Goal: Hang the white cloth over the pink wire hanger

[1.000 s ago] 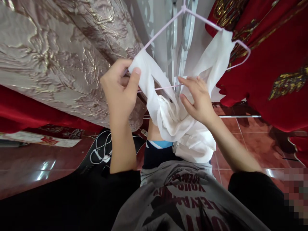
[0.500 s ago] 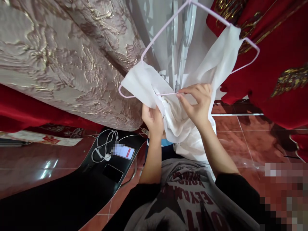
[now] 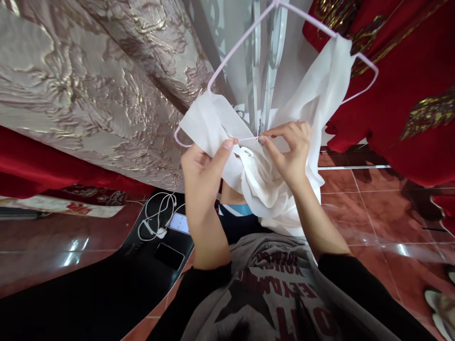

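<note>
A pale pink clothes hanger [image 3: 236, 45] hangs in front of me with a white garment [image 3: 265, 187] draped over both of its arms. My right hand [image 3: 289, 144] pinches the hanger's thin bottom bar between thumb and forefinger near its middle. On the left, my left hand [image 3: 204, 175] is closed on the garment's white cloth, its thumb tip by the point where the bar meets the fabric. Most fingers of that hand are hidden behind the cloth. Below the hands the garment hangs in bunched folds towards my lap.
Shiny beige brocade cloth [image 3: 88, 94] hangs at the left, red cloth with gold decoration [image 3: 398, 109] at the right. A black seat [image 3: 88, 293] holds a lit phone [image 3: 179, 222], a dark phone [image 3: 168, 256] and white cables [image 3: 158, 213]. Another person's feet [image 3: 441, 308] show at the lower right.
My left hand has come out from under the cloth and moved up and left, its thumb now on the front by the bar. My right hand stays at the bar.
</note>
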`<control>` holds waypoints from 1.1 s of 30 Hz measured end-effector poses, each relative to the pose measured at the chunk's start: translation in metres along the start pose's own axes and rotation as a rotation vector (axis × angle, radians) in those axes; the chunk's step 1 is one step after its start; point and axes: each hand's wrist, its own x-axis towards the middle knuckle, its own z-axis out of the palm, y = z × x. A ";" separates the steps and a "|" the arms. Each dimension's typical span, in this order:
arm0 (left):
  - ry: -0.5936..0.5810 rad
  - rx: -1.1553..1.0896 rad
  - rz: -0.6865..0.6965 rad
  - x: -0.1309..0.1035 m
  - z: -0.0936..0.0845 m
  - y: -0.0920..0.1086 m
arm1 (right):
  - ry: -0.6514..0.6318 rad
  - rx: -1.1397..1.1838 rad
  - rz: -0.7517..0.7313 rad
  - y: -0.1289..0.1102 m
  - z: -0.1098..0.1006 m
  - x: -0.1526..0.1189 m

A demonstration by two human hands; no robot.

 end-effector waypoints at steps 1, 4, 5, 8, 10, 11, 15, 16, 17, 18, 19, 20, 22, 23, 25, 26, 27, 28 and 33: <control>-0.027 -0.059 0.005 0.008 0.000 0.008 | 0.004 0.000 -0.006 0.001 -0.001 0.001; -0.177 -0.294 -0.055 0.035 -0.005 0.029 | 0.012 -0.002 -0.019 0.000 -0.003 0.001; -0.222 -0.355 -0.089 0.043 -0.009 0.034 | 0.010 -0.003 -0.024 -0.001 -0.003 0.001; -0.183 -0.428 -0.139 0.054 -0.024 0.033 | -0.020 -0.015 -0.024 -0.003 -0.003 0.000; -0.020 -0.420 -0.090 0.050 -0.036 0.019 | -0.048 -0.029 -0.004 -0.003 -0.003 -0.001; 0.087 -0.414 -0.052 0.046 -0.041 0.010 | -0.058 -0.031 0.008 -0.002 -0.003 -0.001; 0.401 -0.438 -0.091 0.023 -0.048 -0.029 | -0.061 -0.022 0.020 0.000 -0.002 -0.002; 0.384 -0.460 -0.141 0.018 -0.045 -0.035 | -0.066 -0.021 0.017 0.000 -0.001 -0.002; 0.335 -0.478 -0.188 0.014 -0.040 -0.039 | -0.077 -0.020 0.013 -0.001 -0.001 -0.003; 0.269 -0.485 -0.228 0.011 -0.032 -0.041 | -0.091 -0.016 0.007 -0.002 -0.001 -0.003; 0.213 -0.480 -0.248 0.009 -0.024 -0.042 | -0.110 -0.008 -0.003 -0.004 -0.002 -0.003; 0.182 -0.465 -0.248 0.007 -0.015 -0.042 | -0.131 0.005 -0.016 -0.007 -0.003 -0.004; 0.163 -0.434 -0.225 0.004 0.000 -0.040 | -0.174 0.039 -0.052 -0.010 -0.007 -0.005; 0.152 -0.427 -0.209 0.004 0.005 -0.039 | -0.190 0.058 -0.079 -0.011 -0.010 -0.005; 0.111 -0.434 -0.182 0.004 0.009 -0.039 | -0.161 0.093 -0.134 -0.008 -0.018 -0.005; 0.087 -0.439 -0.176 0.004 0.009 -0.039 | -0.086 0.104 -0.154 -0.005 -0.022 -0.003; 0.071 -0.442 -0.171 0.005 0.007 -0.039 | 0.032 0.106 -0.163 0.001 -0.027 -0.001; 0.064 -0.442 -0.167 0.006 0.005 -0.039 | 0.170 0.099 -0.155 0.007 -0.031 0.002; 0.086 -0.353 -0.162 0.007 0.004 -0.041 | 0.306 0.015 0.042 0.044 -0.047 0.022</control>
